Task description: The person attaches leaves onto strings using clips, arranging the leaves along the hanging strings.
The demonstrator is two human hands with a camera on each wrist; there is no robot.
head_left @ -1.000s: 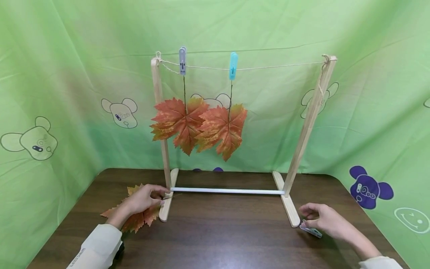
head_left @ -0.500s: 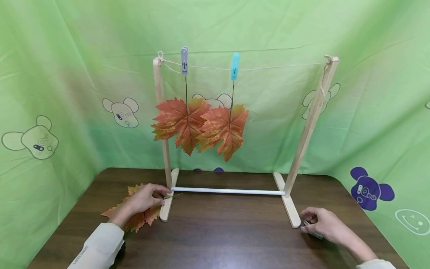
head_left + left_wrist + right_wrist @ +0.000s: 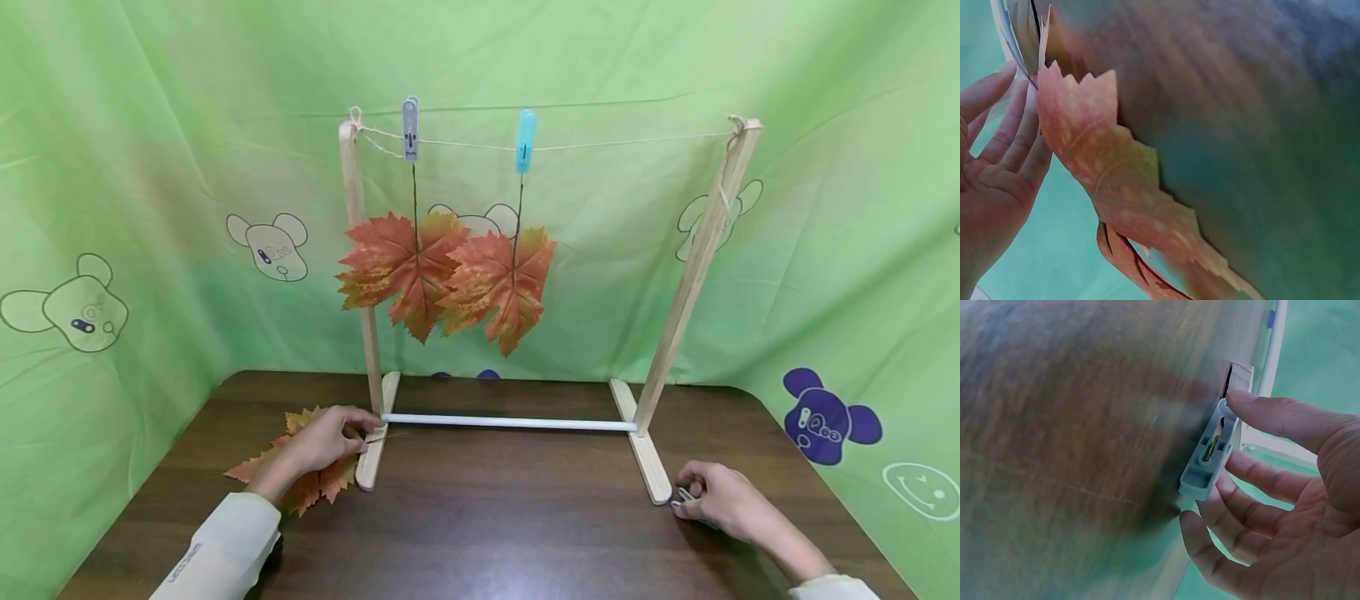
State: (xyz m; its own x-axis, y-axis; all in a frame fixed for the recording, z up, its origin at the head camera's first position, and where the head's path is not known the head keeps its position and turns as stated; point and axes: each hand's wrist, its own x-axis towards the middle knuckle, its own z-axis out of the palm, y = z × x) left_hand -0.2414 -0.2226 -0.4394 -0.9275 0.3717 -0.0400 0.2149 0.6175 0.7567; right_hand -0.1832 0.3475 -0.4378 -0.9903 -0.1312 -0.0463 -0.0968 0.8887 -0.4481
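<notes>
My left hand point(image 3: 330, 437) lies over an orange maple leaf point(image 3: 306, 493) on the table's left side. Its thumb and forefinger pinch the thin stem point(image 3: 386, 437) above the stand's left foot. In the left wrist view the leaf point(image 3: 1107, 150) slants away from the fingers. At the right, my right hand point(image 3: 723, 500) grips a pale clothespin, mostly hidden from the head camera. The right wrist view shows this clothespin point(image 3: 1210, 453) with the thumb on one end and fingers beneath. A grey clothespin point(image 3: 410, 129) and a blue clothespin point(image 3: 527, 140) clip two hanging leaves to the string.
A wooden stand spans the table point(image 3: 495, 508), with a left post point(image 3: 352, 175), a right post point(image 3: 697, 262) and a white crossbar point(image 3: 510, 422) low between them. String point(image 3: 622, 143) runs between the post tops. Green printed cloth point(image 3: 600, 58) surrounds the table behind and at both sides.
My right hand's thumb and fingers have closed round the pale clothespin, which showed more fully below them before. The left hand has stayed at the leaf stem.
</notes>
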